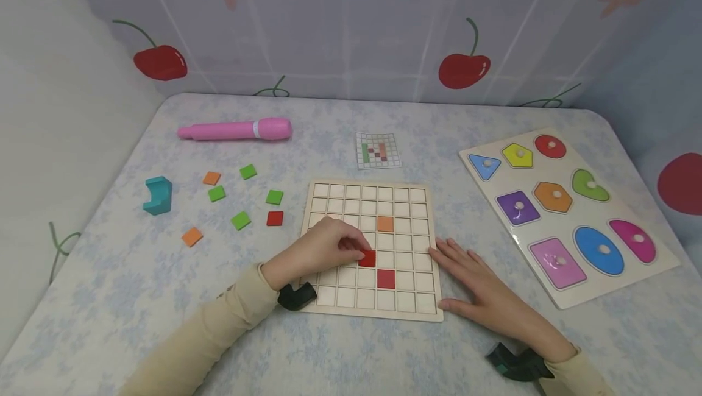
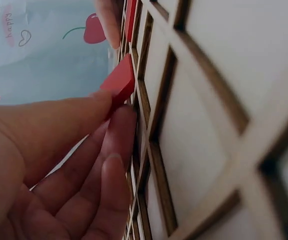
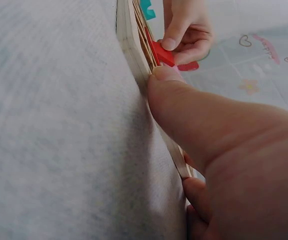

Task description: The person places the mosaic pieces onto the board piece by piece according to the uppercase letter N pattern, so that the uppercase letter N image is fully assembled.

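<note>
My left hand [image 1: 331, 246] pinches a red square tile [image 2: 119, 82] between thumb and fingers, close over a cell of the wooden grid board [image 1: 406, 316]. In the left wrist view the tile tilts against the grid's ridges. An orange tile [image 1: 386, 224] and another red tile [image 1: 386, 279] lie in cells of the board. My right hand [image 1: 482, 289] rests at the board's right edge with fingers spread; its thumb [image 3: 184, 100] touches that edge in the right wrist view.
Left of the board lie several loose tiles: green [image 1: 241, 220], orange [image 1: 192, 237] and red [image 1: 275, 219]. Near them are a teal curved block [image 1: 158, 195] and a pink marker-like stick [image 1: 230, 131]. A small pattern card [image 1: 378, 164] lies behind the board. To the right is a shape puzzle board [image 1: 523, 201].
</note>
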`<state>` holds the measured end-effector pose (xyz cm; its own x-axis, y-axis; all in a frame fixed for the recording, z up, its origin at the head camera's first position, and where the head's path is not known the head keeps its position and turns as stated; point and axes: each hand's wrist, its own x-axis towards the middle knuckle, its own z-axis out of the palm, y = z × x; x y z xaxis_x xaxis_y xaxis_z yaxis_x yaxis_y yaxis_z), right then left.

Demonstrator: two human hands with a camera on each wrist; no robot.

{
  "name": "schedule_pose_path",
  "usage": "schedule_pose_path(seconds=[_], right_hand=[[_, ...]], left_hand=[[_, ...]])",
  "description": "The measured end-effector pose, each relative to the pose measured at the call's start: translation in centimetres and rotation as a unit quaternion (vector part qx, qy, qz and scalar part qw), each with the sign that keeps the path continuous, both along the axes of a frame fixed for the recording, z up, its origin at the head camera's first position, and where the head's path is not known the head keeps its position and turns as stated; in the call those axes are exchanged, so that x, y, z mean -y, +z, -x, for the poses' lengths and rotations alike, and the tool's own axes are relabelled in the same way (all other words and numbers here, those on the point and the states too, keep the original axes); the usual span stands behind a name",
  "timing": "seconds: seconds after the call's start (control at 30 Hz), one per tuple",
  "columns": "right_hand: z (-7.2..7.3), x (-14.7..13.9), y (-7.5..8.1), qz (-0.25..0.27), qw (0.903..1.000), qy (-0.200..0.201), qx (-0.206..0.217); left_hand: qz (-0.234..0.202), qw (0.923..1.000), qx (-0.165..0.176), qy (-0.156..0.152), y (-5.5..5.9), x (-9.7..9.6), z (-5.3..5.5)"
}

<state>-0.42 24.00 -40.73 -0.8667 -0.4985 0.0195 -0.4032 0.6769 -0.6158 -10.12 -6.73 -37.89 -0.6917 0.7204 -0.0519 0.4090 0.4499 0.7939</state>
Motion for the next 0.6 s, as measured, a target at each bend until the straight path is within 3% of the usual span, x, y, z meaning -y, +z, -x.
schedule_pose_path(seconds=[0.27, 0.47, 0.6], right_hand=[[0.0, 0.0, 0.1, -0.001, 1.0, 0.001, 0.001], [0.0, 0.0, 0.2, 0.002, 1.0, 0.0, 0.004], [0.0, 0.0, 0.1, 0.004, 1.0, 0.004, -0.004]], left_hand=[[0.037, 0.9957, -0.084, 0.006, -0.1, -0.1, -0.4], [0.028, 0.9965, -0.077, 0.013, 0.2, 0.3, -0.2], [-0.014, 0.9979, -0.058, 0.027, 1.2, 2.3, 0.5]])
